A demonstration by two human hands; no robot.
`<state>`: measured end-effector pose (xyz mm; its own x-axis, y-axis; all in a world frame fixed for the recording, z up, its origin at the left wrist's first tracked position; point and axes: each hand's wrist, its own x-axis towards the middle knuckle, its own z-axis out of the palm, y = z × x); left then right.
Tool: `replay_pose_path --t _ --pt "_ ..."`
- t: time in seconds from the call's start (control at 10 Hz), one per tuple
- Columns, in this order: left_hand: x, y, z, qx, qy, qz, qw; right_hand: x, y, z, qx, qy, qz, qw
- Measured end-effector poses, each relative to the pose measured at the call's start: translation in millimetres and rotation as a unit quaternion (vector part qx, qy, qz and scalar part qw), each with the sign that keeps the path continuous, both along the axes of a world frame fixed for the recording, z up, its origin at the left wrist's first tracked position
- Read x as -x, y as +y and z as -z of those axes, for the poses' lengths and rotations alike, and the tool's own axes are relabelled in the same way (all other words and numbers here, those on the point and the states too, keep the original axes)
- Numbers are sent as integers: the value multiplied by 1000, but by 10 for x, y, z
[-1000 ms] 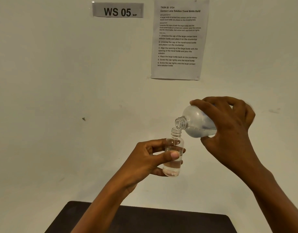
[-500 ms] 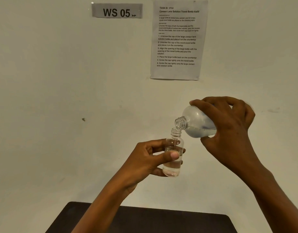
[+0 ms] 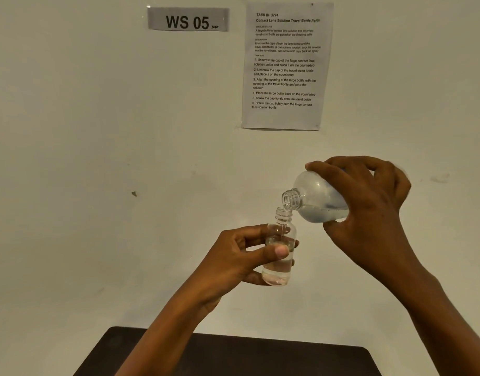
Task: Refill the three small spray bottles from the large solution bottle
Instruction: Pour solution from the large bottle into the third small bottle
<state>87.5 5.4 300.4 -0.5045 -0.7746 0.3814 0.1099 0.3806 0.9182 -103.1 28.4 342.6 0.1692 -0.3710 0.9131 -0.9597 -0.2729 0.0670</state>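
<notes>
My left hand (image 3: 239, 256) grips a small clear bottle (image 3: 279, 267) upright in the air, thumb across its front; it is uncapped and more than half full of clear liquid. My right hand (image 3: 369, 213) holds the large solution bottle (image 3: 314, 202) tipped on its side, its open neck resting just over the small bottle's mouth. A thin stream of liquid runs down inside the small bottle. Liquid pools along the lower side of the large bottle. No other small bottles or caps are in view.
A dark tabletop (image 3: 260, 356) shows at the bottom edge, below both arms. Behind is a pale wall with a "WS 05" label (image 3: 188, 19) and a printed instruction sheet (image 3: 285, 66).
Both hands stay almost still. The pour continues and the liquid level in the small bottle has crept up slightly.
</notes>
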Motion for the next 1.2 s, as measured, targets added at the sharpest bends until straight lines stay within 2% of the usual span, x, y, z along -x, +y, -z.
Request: replay_pose_path --t 1.2 --pt "-11 -40 6 1 5 -1 1000 -15 -80 21 -5 5 3 1000"
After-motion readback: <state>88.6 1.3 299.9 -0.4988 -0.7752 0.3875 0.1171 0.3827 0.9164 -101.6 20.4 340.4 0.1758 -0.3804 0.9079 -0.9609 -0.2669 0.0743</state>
